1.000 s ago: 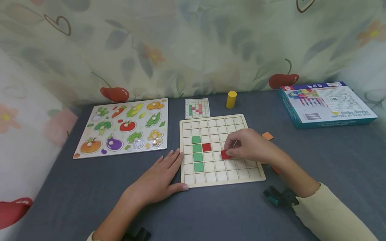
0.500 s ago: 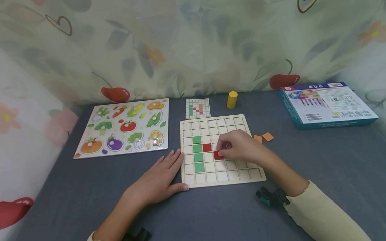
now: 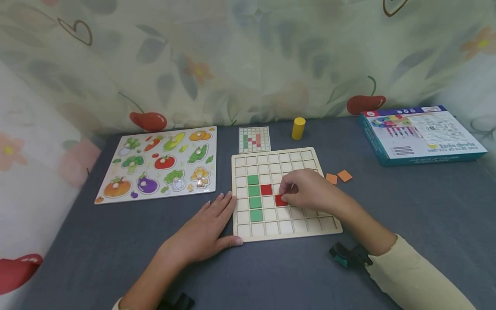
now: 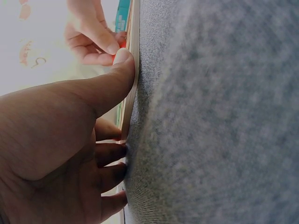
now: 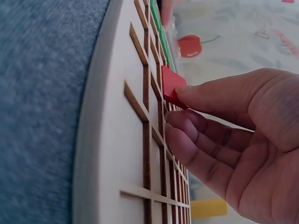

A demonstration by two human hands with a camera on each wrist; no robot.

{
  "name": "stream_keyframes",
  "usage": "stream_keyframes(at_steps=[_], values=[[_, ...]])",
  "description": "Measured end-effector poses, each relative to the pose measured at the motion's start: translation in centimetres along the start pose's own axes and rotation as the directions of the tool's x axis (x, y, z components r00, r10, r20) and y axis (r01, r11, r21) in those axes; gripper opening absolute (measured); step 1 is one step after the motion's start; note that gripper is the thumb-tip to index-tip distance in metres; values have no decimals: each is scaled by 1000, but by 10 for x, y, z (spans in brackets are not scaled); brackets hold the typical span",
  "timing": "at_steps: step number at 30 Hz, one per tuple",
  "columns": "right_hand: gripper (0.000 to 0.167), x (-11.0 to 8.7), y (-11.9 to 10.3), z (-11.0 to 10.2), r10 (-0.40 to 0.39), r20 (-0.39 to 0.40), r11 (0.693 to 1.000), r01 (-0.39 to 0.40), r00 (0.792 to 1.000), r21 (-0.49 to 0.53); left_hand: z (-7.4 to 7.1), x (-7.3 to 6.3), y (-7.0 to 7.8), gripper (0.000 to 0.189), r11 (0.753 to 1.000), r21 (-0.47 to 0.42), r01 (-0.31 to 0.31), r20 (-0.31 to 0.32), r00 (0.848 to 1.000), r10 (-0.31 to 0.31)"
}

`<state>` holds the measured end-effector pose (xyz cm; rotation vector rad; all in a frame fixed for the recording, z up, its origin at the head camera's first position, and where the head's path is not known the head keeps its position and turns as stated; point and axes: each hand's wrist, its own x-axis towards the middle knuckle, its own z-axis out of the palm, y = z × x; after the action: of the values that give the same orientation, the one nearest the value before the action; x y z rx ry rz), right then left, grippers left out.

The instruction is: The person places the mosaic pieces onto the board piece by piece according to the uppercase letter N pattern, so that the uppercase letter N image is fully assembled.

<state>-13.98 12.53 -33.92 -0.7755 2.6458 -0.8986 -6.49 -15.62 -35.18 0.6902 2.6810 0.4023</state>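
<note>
My right hand point(image 3: 311, 189) pinches a red square tile point(image 5: 172, 85) between thumb and fingers, right at the grid of a wooden board point(image 3: 286, 229). In the right wrist view the tile tilts against the grid ridges. Another red tile point(image 3: 266, 190) lies in a cell to its left, beside a column of several green tiles point(image 3: 253, 190). My left hand point(image 3: 205, 228) lies flat with straight fingers, its fingertips and thumb at the board's left edge and near corner. The left wrist view shows the left thumb point(image 4: 117, 84) along the board's edge.
A small pattern card point(image 3: 253, 140) lies behind the board, with a yellow cylinder point(image 3: 298, 128) to its right. Orange tiles point(image 3: 344, 175) lie by the board's right edge. A vegetable puzzle point(image 3: 164, 161) is at left, a teal-sided box point(image 3: 424, 135) at back right.
My right hand has moved left over the board with the red tile, then stayed nearly still for the last half second. The left hand has kept its place.
</note>
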Motion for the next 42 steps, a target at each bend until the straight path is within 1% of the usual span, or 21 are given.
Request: stream_keyframes(at_steps=[7,9,13,16,19,23,27,30,34,36,39,42], values=[[8,0,0,4,5,0,998,-5,1000,-66,0,0,-1,95,1000,3,-4,0,1000,4],[5,0,0,4,-10,5,996,10,1000,-91,0,0,-1,95,1000,2,-4,0,1000,4],[7,-4,-1,5,-58,13,991,59,998,-119,1,0,-1,96,1000,0,2,1,1000,-2],[8,-9,-2,4,-88,3,989,88,996,-117,1,0,-1,96,1000,1,8,2,1000,-8],[11,-15,-1,2,-87,-29,992,84,996,-92,1,0,-1,96,1000,4,9,0,1000,-9],[12,-27,2,-8,-60,-57,996,56,997,-73,1,0,0,96,1000,6,10,-2,1000,-10],[11,-43,11,-22,-32,-56,995,27,998,-97,0,0,1,96,1000,6,16,3,1000,-16],[10,-56,22,-35,-6,-48,994,1,999,-114,0,1,1,97,1000,6,20,5,1000,-20],[6,-76,41,-55,48,-1,992,-48,999,-120,0,1,2,96,1000,4,22,8,1000,-22],[5,-85,51,-63,87,25,988,-83,996,-130,0,1,2,96,1000,3,23,10,1000,-23],[9,-96,65,-67,134,61,980,-123,989,-158,0,1,2,96,1000,1,24,13,1000,-24],[16,-103,75,-66,163,111,977,-145,980,-153,0,1,1,96,1000,1,22,11,1000,-22]])
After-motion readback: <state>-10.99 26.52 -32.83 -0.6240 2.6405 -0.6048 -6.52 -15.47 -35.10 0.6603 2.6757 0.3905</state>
